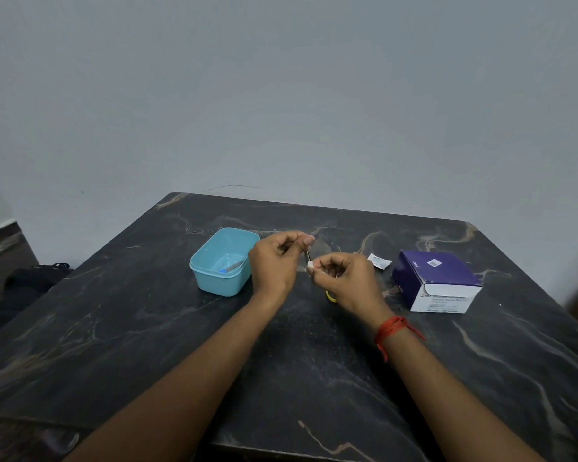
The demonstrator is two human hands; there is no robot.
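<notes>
My left hand pinches the top of a thin dark metal tool above the middle of the dark marble table. My right hand pinches a small white swab against the tool's lower end. A yellow loop, perhaps a handle, shows just below my right hand; what it belongs to is hidden. A red thread is tied round my right wrist.
A light blue plastic tub stands left of my hands with a small grey and blue tool inside. A small white sachet lies right of my hands. A purple and white carton sits further right.
</notes>
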